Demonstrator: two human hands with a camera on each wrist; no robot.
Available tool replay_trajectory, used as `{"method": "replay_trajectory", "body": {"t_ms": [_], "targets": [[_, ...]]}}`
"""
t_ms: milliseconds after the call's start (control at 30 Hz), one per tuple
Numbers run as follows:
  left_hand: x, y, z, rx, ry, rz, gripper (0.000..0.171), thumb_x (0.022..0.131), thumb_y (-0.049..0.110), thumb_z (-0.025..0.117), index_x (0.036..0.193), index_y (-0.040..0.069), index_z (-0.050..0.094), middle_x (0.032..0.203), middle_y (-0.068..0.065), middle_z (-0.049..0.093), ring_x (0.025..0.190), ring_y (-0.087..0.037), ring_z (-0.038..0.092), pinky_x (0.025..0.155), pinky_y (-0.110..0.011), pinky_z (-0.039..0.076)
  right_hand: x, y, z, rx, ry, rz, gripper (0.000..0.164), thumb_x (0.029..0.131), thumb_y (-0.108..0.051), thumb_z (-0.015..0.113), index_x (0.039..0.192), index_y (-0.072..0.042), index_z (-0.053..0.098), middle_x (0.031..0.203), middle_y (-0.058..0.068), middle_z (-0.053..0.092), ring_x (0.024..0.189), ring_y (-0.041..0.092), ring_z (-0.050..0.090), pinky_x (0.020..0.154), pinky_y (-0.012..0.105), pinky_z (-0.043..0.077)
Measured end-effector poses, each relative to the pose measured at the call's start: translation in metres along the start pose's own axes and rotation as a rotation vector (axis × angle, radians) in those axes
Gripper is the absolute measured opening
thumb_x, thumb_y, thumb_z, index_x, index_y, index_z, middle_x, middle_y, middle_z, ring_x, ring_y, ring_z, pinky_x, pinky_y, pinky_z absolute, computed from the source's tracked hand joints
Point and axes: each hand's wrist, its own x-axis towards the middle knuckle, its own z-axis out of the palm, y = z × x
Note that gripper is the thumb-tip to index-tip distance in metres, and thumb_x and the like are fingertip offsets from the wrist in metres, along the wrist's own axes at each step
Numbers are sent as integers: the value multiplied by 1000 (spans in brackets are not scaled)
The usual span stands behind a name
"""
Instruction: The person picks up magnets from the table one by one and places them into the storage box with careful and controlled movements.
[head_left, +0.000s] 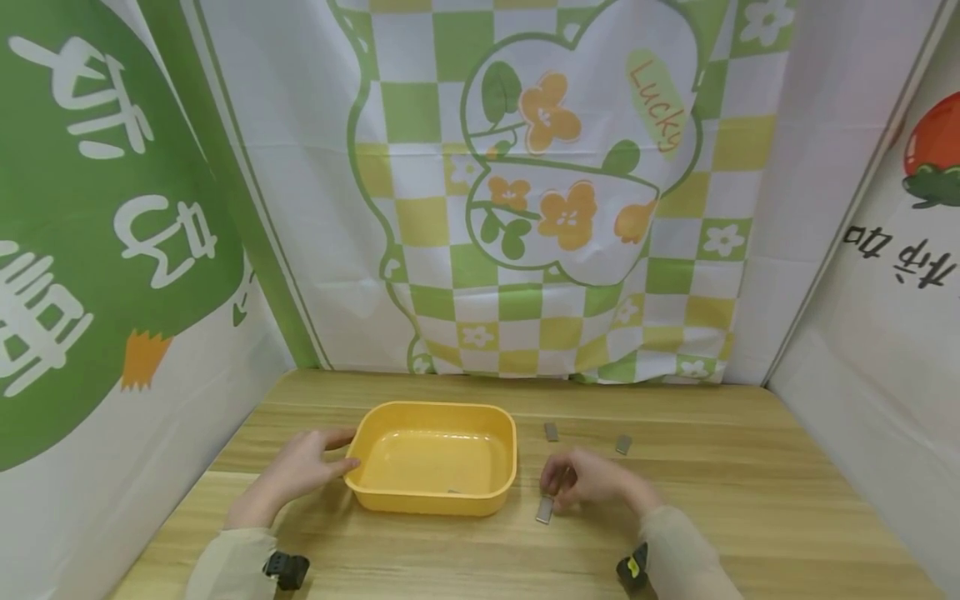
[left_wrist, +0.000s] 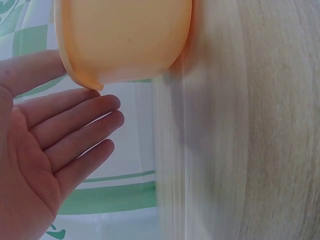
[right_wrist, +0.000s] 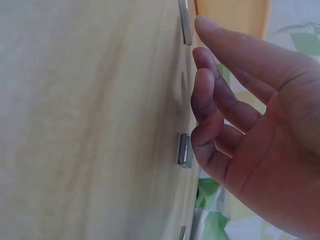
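The front wall of the yellow plastic bin [head_left: 420, 504] hides part of a small grey piece [head_left: 453, 491] inside, too small for me to identify. My left-wrist view's top edge crops the bin; my right-wrist view's crops a metal bar [right_wrist: 185, 22] near my right thumb [right_wrist: 245, 47].

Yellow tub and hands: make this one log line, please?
Left hand: touching yellow tub | Right hand: beside a gray piece | Two other gray pieces: on table

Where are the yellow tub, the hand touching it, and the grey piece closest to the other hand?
Yellow tub [head_left: 429, 465]: head view, on its bare inside bottom.
Left hand [head_left: 298, 465]: head view, on the back of the hand.
Grey piece [head_left: 543, 511]: head view, on its flat top.
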Motion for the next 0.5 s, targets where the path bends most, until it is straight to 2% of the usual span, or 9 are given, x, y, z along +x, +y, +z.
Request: {"method": "replay_trajectory", "body": {"t_ms": [500], "targets": [[0,0,0,7,2,1,50,85,30,70,125,1,60,122,-20,63,115,-41,57,96,-59,43,-2,2,5,-2,-1,-13,25,72,-3,77,94,-9,69,89,4,67,81,16,59,67,20,49]]}}
